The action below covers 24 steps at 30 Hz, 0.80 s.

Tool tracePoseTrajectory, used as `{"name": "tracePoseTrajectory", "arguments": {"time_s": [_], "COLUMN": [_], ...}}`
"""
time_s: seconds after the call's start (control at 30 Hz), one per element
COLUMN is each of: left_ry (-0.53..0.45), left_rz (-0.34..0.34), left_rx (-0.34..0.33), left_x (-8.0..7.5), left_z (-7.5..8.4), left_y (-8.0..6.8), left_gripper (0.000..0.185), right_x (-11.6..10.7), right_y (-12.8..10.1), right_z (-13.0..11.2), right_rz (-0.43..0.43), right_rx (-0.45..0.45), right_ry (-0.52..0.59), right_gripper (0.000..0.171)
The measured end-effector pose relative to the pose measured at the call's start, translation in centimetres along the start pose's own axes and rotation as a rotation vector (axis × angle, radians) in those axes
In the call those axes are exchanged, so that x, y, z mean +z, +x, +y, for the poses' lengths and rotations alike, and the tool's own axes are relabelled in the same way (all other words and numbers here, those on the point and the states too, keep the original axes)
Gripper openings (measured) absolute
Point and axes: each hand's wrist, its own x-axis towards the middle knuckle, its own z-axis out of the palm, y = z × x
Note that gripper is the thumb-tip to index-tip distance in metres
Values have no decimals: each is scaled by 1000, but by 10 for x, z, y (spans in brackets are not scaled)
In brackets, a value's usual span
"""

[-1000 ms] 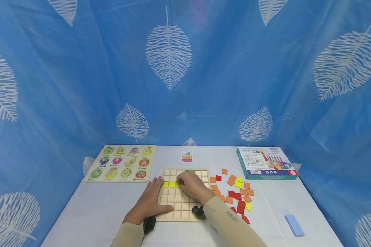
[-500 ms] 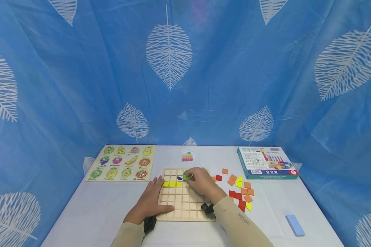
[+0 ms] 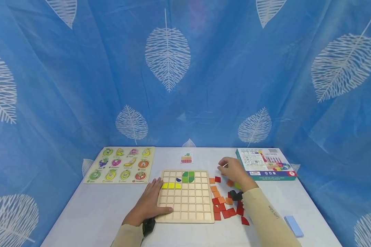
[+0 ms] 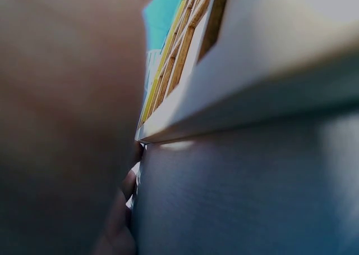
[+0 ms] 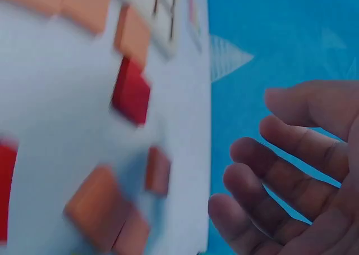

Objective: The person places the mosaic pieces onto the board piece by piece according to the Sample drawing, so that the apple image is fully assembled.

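My left hand [image 3: 146,202] rests along the left edge of a wooden grid board [image 3: 185,199], its fingers straight and the thumb across the lower left corner. On the board lie a row of yellow tiles [image 3: 171,185], a small blue half-round piece [image 3: 178,179] and a block of green tiles [image 3: 188,177]. My right hand [image 3: 235,171] hovers above loose tiles right of the board. In the right wrist view its fingers [image 5: 263,159] are loosely bent with nothing between them. Below are a red tile [image 5: 132,95] and an orange tile [image 5: 98,207]. The right forearm hides some tiles.
More red tiles [image 3: 221,207] and orange tiles [image 3: 214,188] lie along the board's right side. A fruit picture board [image 3: 120,164] is at the back left, a small pattern card [image 3: 187,158] behind the grid. A flat box [image 3: 267,164] and a blue block [image 3: 293,226] stand right.
The right hand has left the grid board and moved right, over the loose tiles. The green tiles it covered now show fully. My left hand stays on the board's edge.
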Motion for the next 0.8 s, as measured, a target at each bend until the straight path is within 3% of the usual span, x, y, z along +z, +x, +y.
{"name": "tracePoseTrajectory", "arguments": {"time_s": [0.27, 0.8], "left_ry": [-24, -23], "left_rz": [0, 2], "left_rx": [3, -17], "left_x": [0, 2], "left_z": [0, -1], "left_y": [-2, -1], "left_gripper": [127, 129], "right_x": [3, 11], "right_y": [-3, 1], "right_z": [24, 42], "right_rz": [-100, -39], "right_rx": [103, 119], "right_ry": [2, -9], "right_gripper": [25, 15]}}
